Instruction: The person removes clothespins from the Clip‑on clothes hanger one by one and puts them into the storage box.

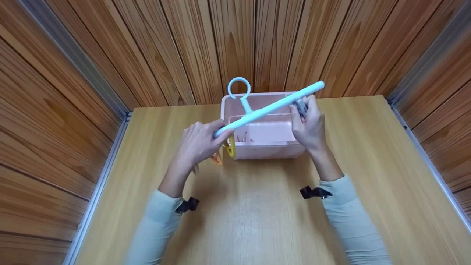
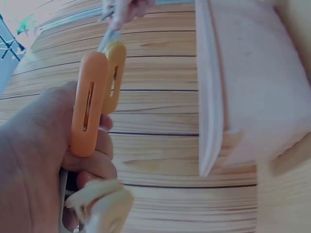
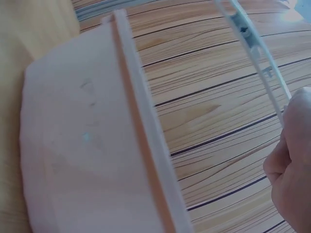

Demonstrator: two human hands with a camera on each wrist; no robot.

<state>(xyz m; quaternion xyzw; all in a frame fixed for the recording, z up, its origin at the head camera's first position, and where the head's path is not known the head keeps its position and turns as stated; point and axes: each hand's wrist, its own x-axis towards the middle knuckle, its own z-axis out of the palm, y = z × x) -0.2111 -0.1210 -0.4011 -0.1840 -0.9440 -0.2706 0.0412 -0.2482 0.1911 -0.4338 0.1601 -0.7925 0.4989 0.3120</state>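
Observation:
A light blue clothes hanger is held aslant above a pink bin, its hook on the far side and its right end higher in the head view. My left hand grips the hanger's left end. Below that hand hang a yellow clothespin and an orange clothespin; a cream clothespin shows closer to the left wrist camera. Near the other end, my right hand pinches a grey-blue clothespin beside the bar. Its fingers partly hide that clothespin, and whether it bites the bar I cannot tell.
The pink bin stands at the back of the wooden table, with a few small items inside. Wood-panelled walls rise behind and at both sides, with metal rails along the table's side edges.

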